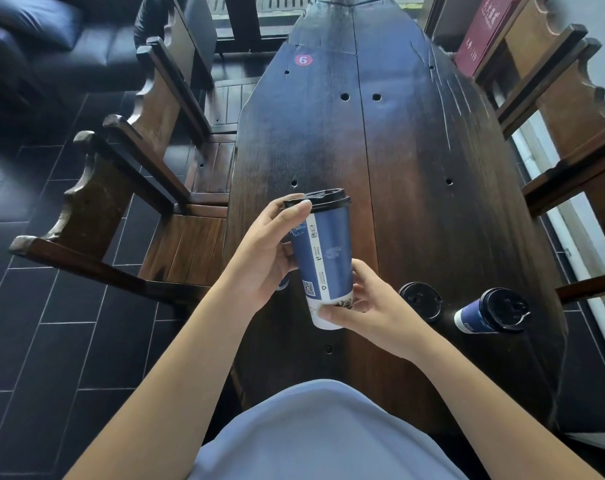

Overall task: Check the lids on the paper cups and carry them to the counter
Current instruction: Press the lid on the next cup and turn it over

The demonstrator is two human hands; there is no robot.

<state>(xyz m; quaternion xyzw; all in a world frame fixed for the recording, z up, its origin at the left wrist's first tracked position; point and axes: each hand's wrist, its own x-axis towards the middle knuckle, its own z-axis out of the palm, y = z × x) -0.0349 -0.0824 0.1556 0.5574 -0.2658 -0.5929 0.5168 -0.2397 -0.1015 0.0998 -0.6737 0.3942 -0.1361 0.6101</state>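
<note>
Head view: both hands' curled fingers [296, 211] around one lidded blue cup [323, 258], two more cups [420, 301] just right on the dark table [415, 168].

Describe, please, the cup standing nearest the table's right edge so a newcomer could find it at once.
Start at the long dark wooden table and follow it to the near right edge. Two lidded cups stand there; take the right cup. Unlike the left cup, seen mostly as a lid, it shows its blue side.

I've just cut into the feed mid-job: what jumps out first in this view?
A blue paper cup with a black lid is held above the dark wooden table, left hand near the lid, right hand gripping the base. Two more lidded cups stand to the right.
</note>
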